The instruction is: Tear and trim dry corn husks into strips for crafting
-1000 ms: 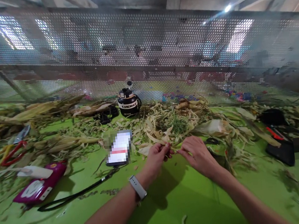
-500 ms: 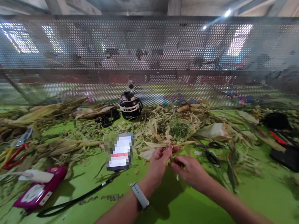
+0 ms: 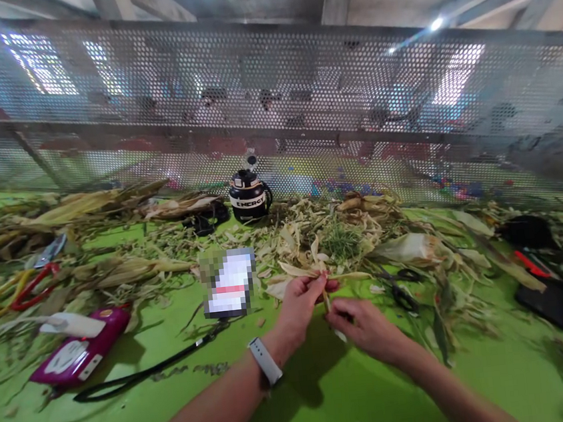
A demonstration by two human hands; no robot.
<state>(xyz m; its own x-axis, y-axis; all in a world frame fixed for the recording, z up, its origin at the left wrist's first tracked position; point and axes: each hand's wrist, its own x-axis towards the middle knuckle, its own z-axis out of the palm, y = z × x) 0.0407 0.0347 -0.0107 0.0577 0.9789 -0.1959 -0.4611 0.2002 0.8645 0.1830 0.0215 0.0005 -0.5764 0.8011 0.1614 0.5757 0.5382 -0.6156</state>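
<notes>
My left hand (image 3: 298, 308), with a grey-banded watch (image 3: 264, 361) on its wrist, pinches a small bundle of pale corn husk strips (image 3: 317, 255). The strips fan out above and beside its fingertips. Just below, the fingers of my right hand (image 3: 367, 326) are closed round the bundle's lower, stem-like end. A pale tip pokes out under them. Both hands hover close together over the green table (image 3: 381, 395). Black-handled scissors (image 3: 404, 295) lie right of my right hand, and a phone (image 3: 231, 282) with a lit, blurred screen lies to the left.
A heap of husk scraps (image 3: 293, 230) spreads behind my hands, near a black "ENERGY" jug (image 3: 248, 197). At left are a purple power bank (image 3: 82, 346) with a white plug and red-and-yellow-handled shears (image 3: 33, 287). A dark flat device (image 3: 547, 300) sits at right. Perforated metal panels (image 3: 271, 111) stand behind.
My right hand has shifted slightly down and right along the husk bundle, baring more of its stem. Strips above my left fingertips stand more upright. The view has shifted slightly.
</notes>
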